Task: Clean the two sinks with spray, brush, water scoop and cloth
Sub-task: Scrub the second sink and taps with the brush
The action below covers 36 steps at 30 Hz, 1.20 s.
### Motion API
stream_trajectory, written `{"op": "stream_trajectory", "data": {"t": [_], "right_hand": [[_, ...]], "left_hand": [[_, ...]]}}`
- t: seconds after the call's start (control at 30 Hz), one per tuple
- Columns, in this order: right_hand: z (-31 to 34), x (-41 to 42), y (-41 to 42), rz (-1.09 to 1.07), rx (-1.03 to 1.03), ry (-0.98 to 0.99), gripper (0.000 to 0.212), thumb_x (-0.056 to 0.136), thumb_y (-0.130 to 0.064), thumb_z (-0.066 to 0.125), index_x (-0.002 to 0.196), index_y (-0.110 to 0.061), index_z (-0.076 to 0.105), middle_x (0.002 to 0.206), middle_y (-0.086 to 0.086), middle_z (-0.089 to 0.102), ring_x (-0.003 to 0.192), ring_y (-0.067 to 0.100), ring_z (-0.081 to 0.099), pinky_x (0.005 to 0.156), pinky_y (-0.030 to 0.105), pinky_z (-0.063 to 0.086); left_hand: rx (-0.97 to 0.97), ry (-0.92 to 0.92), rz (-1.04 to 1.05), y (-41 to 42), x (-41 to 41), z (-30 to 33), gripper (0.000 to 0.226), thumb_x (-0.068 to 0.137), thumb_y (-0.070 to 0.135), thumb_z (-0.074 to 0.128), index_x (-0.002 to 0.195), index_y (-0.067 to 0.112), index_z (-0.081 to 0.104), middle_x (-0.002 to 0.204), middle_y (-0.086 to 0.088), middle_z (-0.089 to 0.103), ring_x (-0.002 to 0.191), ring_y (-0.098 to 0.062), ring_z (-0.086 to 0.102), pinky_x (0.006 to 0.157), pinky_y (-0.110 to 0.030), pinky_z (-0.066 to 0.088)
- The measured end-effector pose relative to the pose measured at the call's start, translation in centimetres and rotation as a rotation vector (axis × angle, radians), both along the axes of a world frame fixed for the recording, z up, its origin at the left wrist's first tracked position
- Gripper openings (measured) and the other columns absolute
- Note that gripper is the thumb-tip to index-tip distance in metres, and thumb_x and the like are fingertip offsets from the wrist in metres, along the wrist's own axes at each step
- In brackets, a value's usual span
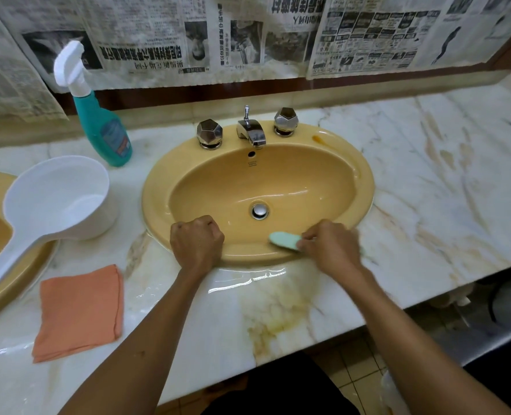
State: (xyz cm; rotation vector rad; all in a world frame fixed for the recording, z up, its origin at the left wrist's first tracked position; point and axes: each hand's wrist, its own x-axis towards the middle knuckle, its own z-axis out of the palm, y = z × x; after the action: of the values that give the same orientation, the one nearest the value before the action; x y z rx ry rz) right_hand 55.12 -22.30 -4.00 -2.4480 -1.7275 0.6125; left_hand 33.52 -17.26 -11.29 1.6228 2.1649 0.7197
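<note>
1. We take the right-hand sink (365, 187) as our landmark; of the 2 sinks, the other sink (14, 283) shows only at the left edge.
2. The water scoop (59, 202), cloth (79, 313) and spray bottle (106, 133) all lie left of the landmark.
3. Our left hand (196, 241) rests on its near rim as a fist, fingers curled, holding nothing.
4. Our right hand (329, 245) grips the brush (284, 240) on that rim; its long axis runs along the rim, head pointing left, so we judge the next stroke sweeps leftward.

Both hands reach forward, left (196, 241) fisted, right (329, 245) curled.
</note>
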Motion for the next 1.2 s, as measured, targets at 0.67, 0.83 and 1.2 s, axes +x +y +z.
{"op": "stream_trajectory", "data": {"t": [0.67,0.83,1.2], "right_hand": [[0.0,4.7,12.7,0.38,-0.518,-0.272,0.017,0.08,-0.023,0.068,0.07,-0.014,0.056,0.069,-0.001,0.057,0.068,0.021,0.052,0.071,0.037,0.041],[-2.6,-1.2,12.8,0.544,-0.535,-0.073,0.025,0.08,-0.022,0.067,0.061,-0.016,0.05,0.061,0.002,0.05,0.054,0.019,0.039,0.053,0.028,0.033],[-2.9,-0.2,13.6,0.564,-0.607,-0.215,0.028,0.082,-0.026,0.068,0.06,-0.012,0.056,0.063,0.004,0.053,0.056,0.02,0.043,0.059,0.028,0.041]], "left_hand": [[-0.044,-0.029,0.034,-0.2,0.2,0.9,0.024,0.084,0.009,0.053,0.078,0.01,0.076,0.065,-0.018,0.066,0.069,-0.027,0.036,0.079,-0.036,0.043],[0.004,-0.073,0.049,-0.2,0.1,0.5,0.038,0.075,0.019,0.039,0.07,0.009,0.075,0.058,-0.018,0.063,0.062,-0.027,0.037,0.073,-0.035,0.043],[-0.117,-0.087,0.056,-0.3,0.0,1.3,0.031,0.08,0.014,0.046,0.073,0.01,0.075,0.06,-0.018,0.064,0.064,-0.03,0.043,0.075,-0.034,0.042]]}}
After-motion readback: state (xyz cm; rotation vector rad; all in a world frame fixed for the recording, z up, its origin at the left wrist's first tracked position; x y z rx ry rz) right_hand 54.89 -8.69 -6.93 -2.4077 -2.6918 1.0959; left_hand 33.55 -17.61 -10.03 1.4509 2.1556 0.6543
